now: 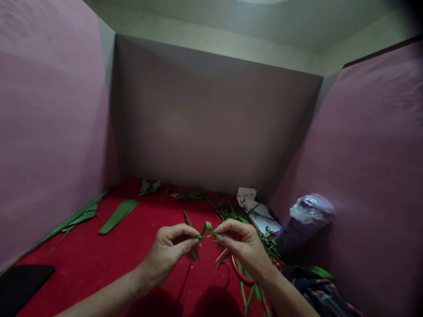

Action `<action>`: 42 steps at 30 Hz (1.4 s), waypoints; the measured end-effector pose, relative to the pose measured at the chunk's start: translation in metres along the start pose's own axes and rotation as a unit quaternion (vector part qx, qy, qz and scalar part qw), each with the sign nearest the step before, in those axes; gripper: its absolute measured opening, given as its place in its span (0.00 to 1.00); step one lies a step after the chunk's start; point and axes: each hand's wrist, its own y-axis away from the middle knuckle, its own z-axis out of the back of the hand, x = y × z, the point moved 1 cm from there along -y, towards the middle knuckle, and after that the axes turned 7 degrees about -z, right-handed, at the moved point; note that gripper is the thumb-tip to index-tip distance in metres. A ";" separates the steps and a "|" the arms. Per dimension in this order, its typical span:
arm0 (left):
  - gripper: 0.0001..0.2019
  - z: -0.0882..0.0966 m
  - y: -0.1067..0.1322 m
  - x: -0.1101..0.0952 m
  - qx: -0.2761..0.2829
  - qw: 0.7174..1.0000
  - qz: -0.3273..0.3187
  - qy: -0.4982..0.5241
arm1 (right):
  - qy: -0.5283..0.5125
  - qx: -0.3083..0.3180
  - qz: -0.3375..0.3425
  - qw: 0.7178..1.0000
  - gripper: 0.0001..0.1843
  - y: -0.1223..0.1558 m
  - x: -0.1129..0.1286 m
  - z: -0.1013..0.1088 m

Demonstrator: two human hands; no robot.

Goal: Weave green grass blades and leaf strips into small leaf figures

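A narrow green leaf strip (207,226) is bent into a small peaked loop between my two hands, above a red cloth. My left hand (173,248) pinches one side of it between thumb and index finger. On the other side, my right hand (239,242) pinches the strip the same way. Loose ends of green strip stick out near both hands. Under my right hand lies part of a red ring-shaped handle (243,277), its remainder hidden by the hand and leaves.
A red cloth (132,264) covers the floor. Cut leaf strips (231,211) heap at right, beside white papers (262,215) and a purple plastic-topped roll (306,220). A wide leaf piece (118,215) lies left, a black flat object (24,286) nearer. Pink walls flank both sides.
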 end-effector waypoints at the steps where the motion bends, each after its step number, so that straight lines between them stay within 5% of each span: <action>1: 0.06 -0.001 0.000 -0.001 -0.003 1.000 0.015 0.018 | -0.003 -0.006 0.008 1.000 0.09 0.000 -0.002 -0.002; 13: 0.08 -0.006 0.001 -0.002 -0.007 0.992 0.078 0.095 | -0.010 -0.017 0.114 0.993 0.04 0.004 -0.019 -0.019; 19: 0.08 -0.004 -0.001 -0.001 0.003 0.993 0.067 0.096 | -0.083 0.000 -0.009 0.997 0.09 0.002 -0.020 -0.024; 27: 0.07 0.004 -0.005 -0.012 -0.039 0.996 0.051 0.066 | -0.092 0.021 -0.075 0.993 0.16 -0.001 -0.023 -0.024; 42: 0.10 -0.001 -0.003 0.012 -0.031 0.984 0.121 0.123 | -0.039 -0.026 -0.023 0.999 0.13 -0.005 -0.047 -0.025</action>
